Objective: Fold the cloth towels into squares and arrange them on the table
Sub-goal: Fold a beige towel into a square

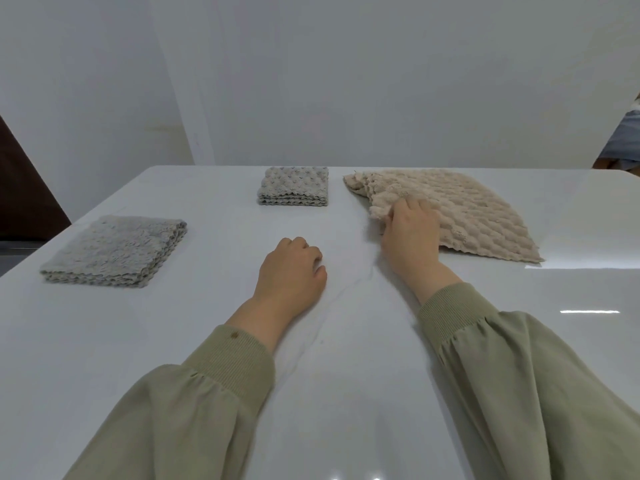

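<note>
Grey fluffy folded towel (114, 251) lies at the left of the white glossy worktop (346, 341). A smaller grey bobbled folded towel (293, 186) sits far centre, well apart. Both read as finished squares. Remaining: the beige bobbled towel (467, 216) at far right (larger, apparently not fully folded). The right hand (412, 233) grip is clamped on its near-left edge. The left hand (294, 268) rests loosely curled on the worktop, holding nothing.

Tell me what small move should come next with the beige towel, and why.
Probably carry the lifted edge rightward over the beige towel to fold it in half. The right hand pinches its raised left edge, the towel is otherwise spread flat, and the near grey towel and far grey towel already sit folded. The left hand rests free on the table.
</note>
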`<control>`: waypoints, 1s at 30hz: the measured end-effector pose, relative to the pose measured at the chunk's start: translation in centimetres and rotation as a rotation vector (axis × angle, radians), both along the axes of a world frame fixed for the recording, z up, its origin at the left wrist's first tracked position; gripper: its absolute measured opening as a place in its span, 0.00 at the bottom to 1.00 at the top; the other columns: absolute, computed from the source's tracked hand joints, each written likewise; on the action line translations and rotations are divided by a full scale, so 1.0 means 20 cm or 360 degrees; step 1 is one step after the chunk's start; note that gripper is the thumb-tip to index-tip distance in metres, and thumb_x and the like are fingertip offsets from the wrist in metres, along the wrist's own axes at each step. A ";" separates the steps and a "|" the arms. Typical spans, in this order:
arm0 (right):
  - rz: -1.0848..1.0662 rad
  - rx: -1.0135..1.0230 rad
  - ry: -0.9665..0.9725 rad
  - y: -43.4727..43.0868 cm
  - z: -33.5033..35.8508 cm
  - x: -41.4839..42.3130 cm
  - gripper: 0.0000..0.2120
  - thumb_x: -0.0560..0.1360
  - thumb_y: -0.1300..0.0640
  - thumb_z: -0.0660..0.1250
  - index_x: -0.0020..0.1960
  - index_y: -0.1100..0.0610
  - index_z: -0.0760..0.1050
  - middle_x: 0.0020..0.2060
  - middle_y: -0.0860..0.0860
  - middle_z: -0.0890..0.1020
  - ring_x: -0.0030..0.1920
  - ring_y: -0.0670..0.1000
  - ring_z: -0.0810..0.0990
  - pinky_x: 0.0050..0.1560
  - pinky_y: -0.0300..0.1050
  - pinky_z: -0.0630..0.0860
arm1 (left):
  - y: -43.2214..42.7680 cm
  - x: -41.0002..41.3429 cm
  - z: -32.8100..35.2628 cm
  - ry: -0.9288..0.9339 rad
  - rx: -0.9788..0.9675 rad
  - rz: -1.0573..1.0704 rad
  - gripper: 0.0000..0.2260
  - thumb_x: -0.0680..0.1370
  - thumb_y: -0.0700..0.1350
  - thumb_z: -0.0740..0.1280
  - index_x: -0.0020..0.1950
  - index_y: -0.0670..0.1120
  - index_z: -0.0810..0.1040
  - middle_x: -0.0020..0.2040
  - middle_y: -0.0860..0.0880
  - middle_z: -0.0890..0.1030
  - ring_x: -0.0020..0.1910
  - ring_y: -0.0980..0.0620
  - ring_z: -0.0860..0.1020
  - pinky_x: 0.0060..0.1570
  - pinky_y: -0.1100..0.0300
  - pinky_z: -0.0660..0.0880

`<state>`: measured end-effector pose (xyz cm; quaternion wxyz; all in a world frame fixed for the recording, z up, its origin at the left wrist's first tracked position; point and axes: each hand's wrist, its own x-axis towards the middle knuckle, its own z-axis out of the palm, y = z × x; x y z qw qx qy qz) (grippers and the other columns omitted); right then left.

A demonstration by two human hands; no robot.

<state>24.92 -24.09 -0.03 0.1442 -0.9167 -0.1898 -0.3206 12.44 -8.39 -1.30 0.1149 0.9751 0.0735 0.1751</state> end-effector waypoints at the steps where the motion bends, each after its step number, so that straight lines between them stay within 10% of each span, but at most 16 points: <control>1: 0.0165 0.0069 -0.0161 0.01 0.02 -0.01 0.04 0.68 0.69 0.64 0.42 0.63 0.72 0.39 0.59 0.76 0.43 0.60 0.74 0.42 0.46 0.61 | 0.01 0.00 0.00 -0.0031 -0.0130 0.0006 0.12 0.78 0.46 0.60 0.58 0.47 0.79 0.56 0.49 0.77 0.57 0.49 0.71 0.53 0.58 0.69; 7: 0.1132 0.0376 -0.0458 0.16 0.10 -0.34 0.07 0.75 0.65 0.59 0.41 0.64 0.74 0.36 0.58 0.77 0.40 0.57 0.71 0.43 0.48 0.67 | 0.15 -0.06 0.05 -0.0401 -0.0769 0.0319 0.12 0.75 0.38 0.62 0.55 0.46 0.80 0.55 0.48 0.79 0.55 0.51 0.76 0.55 0.62 0.67; 13: 0.0646 -0.0156 0.0196 0.17 0.01 -0.38 0.26 0.73 0.41 0.50 0.55 0.58 0.76 0.51 0.54 0.80 0.54 0.56 0.74 0.56 0.50 0.65 | 0.24 -0.14 0.05 -0.0457 -0.0962 0.0404 0.12 0.77 0.37 0.60 0.55 0.47 0.80 0.56 0.51 0.79 0.51 0.57 0.74 0.53 0.65 0.66; 19: 0.0295 -0.0488 0.0421 0.13 0.01 -0.36 0.14 0.78 0.51 0.57 0.55 0.58 0.73 0.55 0.54 0.76 0.58 0.57 0.72 0.57 0.52 0.67 | 0.24 -0.19 0.04 -0.0374 -0.0862 0.0300 0.12 0.77 0.37 0.61 0.53 0.47 0.81 0.56 0.51 0.79 0.55 0.53 0.75 0.60 0.56 0.71; 24: 0.0922 -0.0003 0.0340 0.17 0.03 -0.44 0.10 0.76 0.56 0.57 0.44 0.61 0.72 0.40 0.57 0.78 0.43 0.59 0.76 0.40 0.50 0.66 | 0.32 -0.25 0.06 -0.0447 -0.0880 0.0334 0.12 0.76 0.37 0.61 0.52 0.48 0.81 0.54 0.53 0.79 0.52 0.55 0.76 0.56 0.60 0.70; 30: 0.1298 0.0258 0.0349 0.22 0.03 -0.64 0.15 0.80 0.54 0.53 0.55 0.60 0.75 0.45 0.54 0.82 0.46 0.52 0.78 0.46 0.44 0.72 | 0.43 -0.33 0.06 -0.0462 -0.1020 0.0315 0.11 0.77 0.37 0.62 0.49 0.51 0.80 0.49 0.53 0.81 0.51 0.54 0.78 0.53 0.61 0.71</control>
